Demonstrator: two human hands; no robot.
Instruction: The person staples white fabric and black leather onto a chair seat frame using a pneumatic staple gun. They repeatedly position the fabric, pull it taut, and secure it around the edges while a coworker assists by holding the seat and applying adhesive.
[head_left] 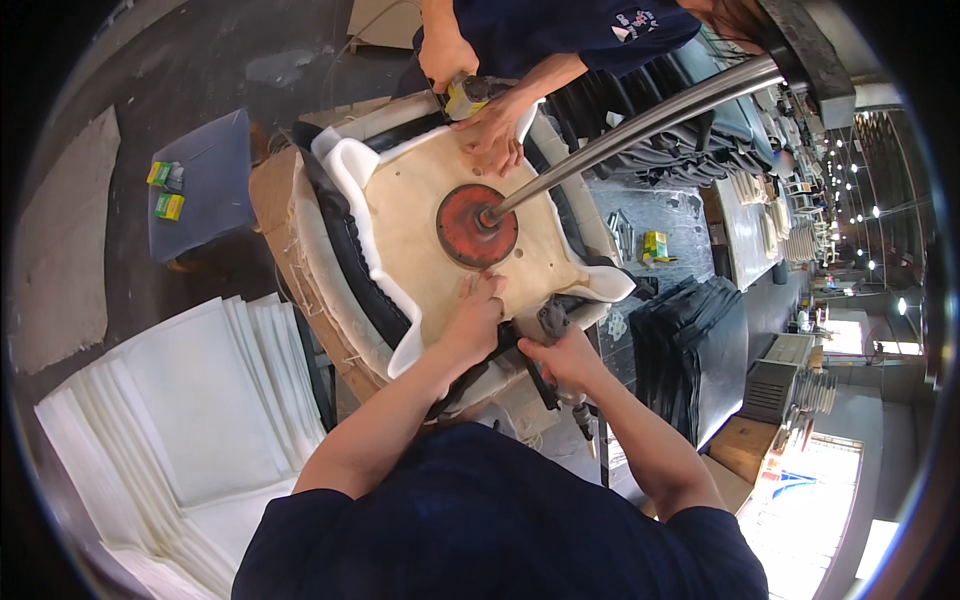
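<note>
While a stack of white foam sheets (190,400) lies at lower left, a pale wooden seat board (420,235) is pinned mid-frame by a red press disc (470,228). Its near edge is pressed by the left hand (475,315), fingers spread flat. A grey pneumatic stapler (553,318) is gripped in the right hand (565,358), fingers closed.

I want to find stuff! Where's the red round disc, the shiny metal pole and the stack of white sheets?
red round disc (470,232), head view, left face.
shiny metal pole (640,125), head view, mid-shaft.
stack of white sheets (200,400), head view, top sheet.
</note>
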